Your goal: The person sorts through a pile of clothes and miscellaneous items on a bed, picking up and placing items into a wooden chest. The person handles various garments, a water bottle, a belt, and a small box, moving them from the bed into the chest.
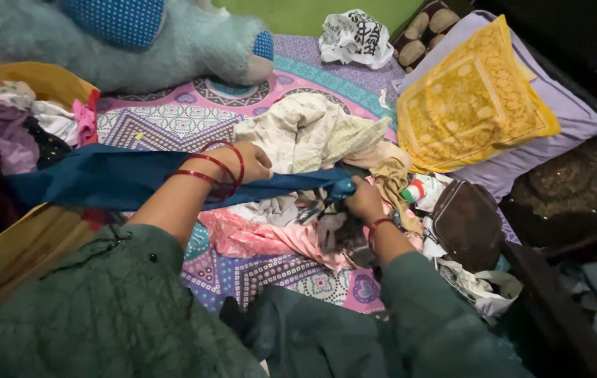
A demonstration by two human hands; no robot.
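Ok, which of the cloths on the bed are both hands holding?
The long dark-blue cloth, stretched between left hand and right hand; the others lie loose.

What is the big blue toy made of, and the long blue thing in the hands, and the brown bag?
The big blue toy looks like fluffy plush: its surface is fuzzy. The long blue thing, held by the left hand and right hand, looks like thin matte cloth, since it folds softly. The brown bag seems leather or imitation leather, smooth with a slight sheen.

cloth (123,180): dark blue | cushion (473,101): yellow (floral print) | bedsheet (172,115): pink-purple geometric
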